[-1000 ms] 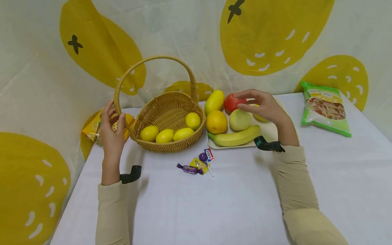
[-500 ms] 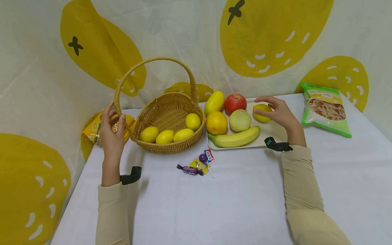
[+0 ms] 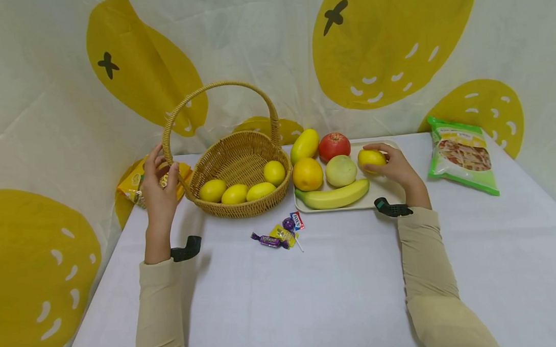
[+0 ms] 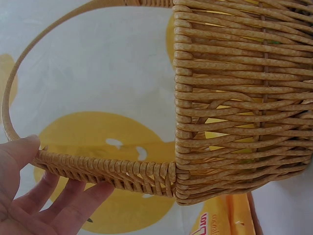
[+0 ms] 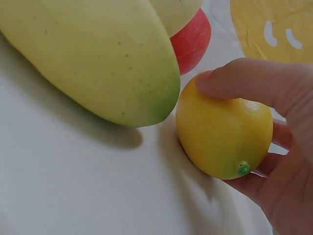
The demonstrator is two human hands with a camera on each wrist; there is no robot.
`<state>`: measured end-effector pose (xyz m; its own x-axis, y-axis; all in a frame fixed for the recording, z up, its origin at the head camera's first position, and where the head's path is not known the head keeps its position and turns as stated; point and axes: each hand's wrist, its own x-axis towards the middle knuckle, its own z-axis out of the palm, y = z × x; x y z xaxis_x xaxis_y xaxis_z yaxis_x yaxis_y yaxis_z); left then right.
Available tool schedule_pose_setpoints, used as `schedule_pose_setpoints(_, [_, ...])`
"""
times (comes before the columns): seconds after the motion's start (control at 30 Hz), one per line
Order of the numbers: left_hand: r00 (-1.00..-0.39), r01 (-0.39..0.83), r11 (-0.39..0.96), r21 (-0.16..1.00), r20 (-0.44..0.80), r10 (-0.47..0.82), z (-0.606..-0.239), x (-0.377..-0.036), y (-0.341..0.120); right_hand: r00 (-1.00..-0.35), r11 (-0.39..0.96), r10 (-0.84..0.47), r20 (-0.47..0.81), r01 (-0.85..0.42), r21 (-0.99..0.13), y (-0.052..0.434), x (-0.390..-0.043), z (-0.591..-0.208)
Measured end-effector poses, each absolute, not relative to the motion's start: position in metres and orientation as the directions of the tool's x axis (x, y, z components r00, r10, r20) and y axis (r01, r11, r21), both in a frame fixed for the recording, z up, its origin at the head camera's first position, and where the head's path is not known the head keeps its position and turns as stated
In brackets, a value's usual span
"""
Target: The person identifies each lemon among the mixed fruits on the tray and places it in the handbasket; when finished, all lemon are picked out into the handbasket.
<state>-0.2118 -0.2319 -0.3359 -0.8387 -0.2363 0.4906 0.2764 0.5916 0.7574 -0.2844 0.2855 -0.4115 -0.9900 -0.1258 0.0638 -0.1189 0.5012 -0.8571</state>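
My right hand [image 3: 399, 167] holds a yellow lemon [image 3: 370, 159] on the right side of a cream tray [image 3: 391, 192], thumb on one side and fingers round the other. In the right wrist view the lemon [image 5: 222, 134] shows a small green stem end, close to a banana tip [image 5: 156, 105]. My left hand [image 3: 159, 195] grips the handle of a wicker basket [image 3: 235, 208] near its base. The left wrist view has the thumb on one side of the handle [image 4: 102, 169] and the fingertips on the other. Several yellow lemons [image 3: 234, 193] lie in the basket.
On the tray are a mango [image 3: 304, 144], a red pomegranate [image 3: 334, 147], an orange [image 3: 307, 174], a pale green round fruit [image 3: 341, 171] and the banana [image 3: 336, 196]. Wrapped candies [image 3: 268, 240] lie in front. Snack bags stand behind my left hand [image 3: 133, 183] and far right [image 3: 463, 156].
My right hand has moved right and down from beside the pomegranate to the lemon, and its fingers have closed round it. The left hand stays on the basket handle.
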Motion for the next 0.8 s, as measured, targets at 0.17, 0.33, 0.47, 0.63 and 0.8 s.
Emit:
schedule_pose_setpoints(0.17, [-0.838, 0.276, 0.594, 0.755, 0.492, -0.236, -0.336, -0.212, -0.232, -0.992, 0.522, -0.098, 0.084, -0.123, -0.844, 0.285, -0.284, -0.409])
schedule_pose_setpoints(0.33, [-0.835, 0.278, 0.596, 0.754, 0.496, -0.238, -0.336, -0.211, -0.233, -0.993, 0.506, -0.059, 0.104, -0.12, -0.854, 0.282, -0.28, -0.398])
schedule_pose_setpoints(0.47, [-0.833, 0.279, 0.597, 0.752, 0.499, -0.239, -0.336, -0.212, -0.233, -0.982, 0.451, -0.062, 0.179, -0.188, -0.872, 0.274, -0.277, -0.384])
schedule_pose_setpoints(0.63, [-0.831, 0.293, 0.593, 0.75, 0.507, -0.23, -0.335, -0.212, -0.231, -0.936, 0.293, -0.11, 0.335, -0.352, -0.889, 0.258, -0.275, -0.37])
schedule_pose_setpoints(0.8, [-0.836, 0.282, 0.594, 0.754, 0.496, -0.233, -0.335, -0.211, -0.231, -0.864, 0.069, -0.116, 0.491, -0.5, -0.863, 0.229, -0.277, -0.369])
